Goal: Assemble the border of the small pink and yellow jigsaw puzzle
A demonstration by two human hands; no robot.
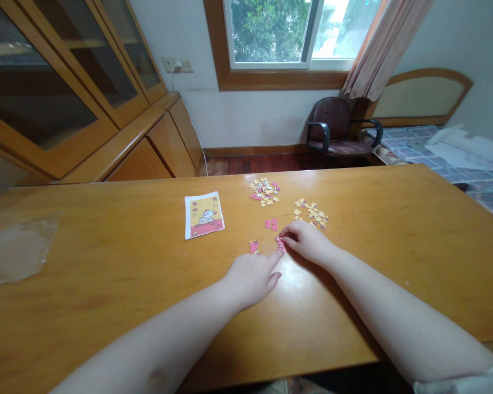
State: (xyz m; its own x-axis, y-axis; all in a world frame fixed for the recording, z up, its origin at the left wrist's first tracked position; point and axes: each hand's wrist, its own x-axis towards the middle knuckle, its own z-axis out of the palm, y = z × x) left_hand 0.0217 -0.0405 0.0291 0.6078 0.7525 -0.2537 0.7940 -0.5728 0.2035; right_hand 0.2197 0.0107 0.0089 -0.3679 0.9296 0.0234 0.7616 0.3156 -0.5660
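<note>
A small joined group of pink puzzle pieces (280, 245) lies on the wooden table between my hands. My right hand (310, 241) has its thumb and fingertips closed on the upper part of that group. From the near side, the outstretched index finger of my left hand (250, 278) touches its lower edge, with the thumb held apart; the other fingers are hidden. Another small pink puzzle section (253, 247) sits just beyond my left hand. A few loose pink pieces (271, 224) lie a little farther off. Yellow pieces (314, 212) are spread behind my right hand, which partly covers them.
A mixed pile of puzzle pieces (264, 191) lies near the table's far edge. To the left is a reference picture card (204, 215) with a white cartoon animal. A clear plastic bag (18, 249) rests at far left. Beyond the table (119, 262) stands an armchair (332, 123).
</note>
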